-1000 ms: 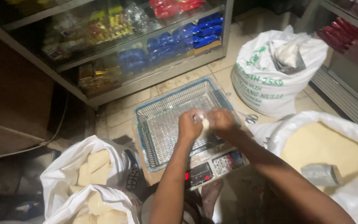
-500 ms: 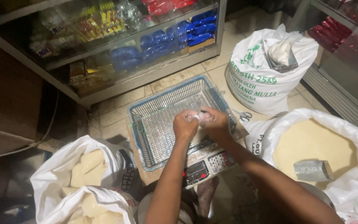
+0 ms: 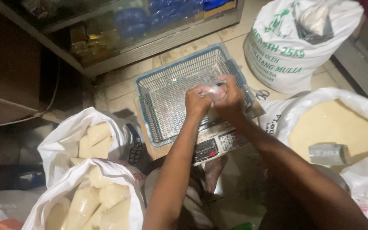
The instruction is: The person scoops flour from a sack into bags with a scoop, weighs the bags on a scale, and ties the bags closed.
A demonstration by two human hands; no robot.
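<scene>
Tiles cover the floor (image 3: 120, 87), and a glass case (image 3: 120, 30) with blue and yellow packs stands far past the hands. Both hands meet over a blue basket (image 3: 167, 91). That basket sits on a scale (image 3: 218, 147), which is just under the wrists. The left hand (image 3: 197, 102) and the right hand (image 3: 228, 100) are pressed close together. They pinch a small clear bag (image 3: 215, 88) between the fingers. The small bag is held up above the basket, near its right side. I cannot tell what is inside it.

To the right of the hands, a big open sack (image 3: 333, 127) is full of pale grain, and a metal scoop (image 3: 329, 154) lies on top. Farther off on that side stands a tied white sack (image 3: 294, 47) with green print. Small scissors (image 3: 261, 94) lie on the floor by it. To the left of the arms, white bags (image 3: 90, 170) hold many filled packs.
</scene>
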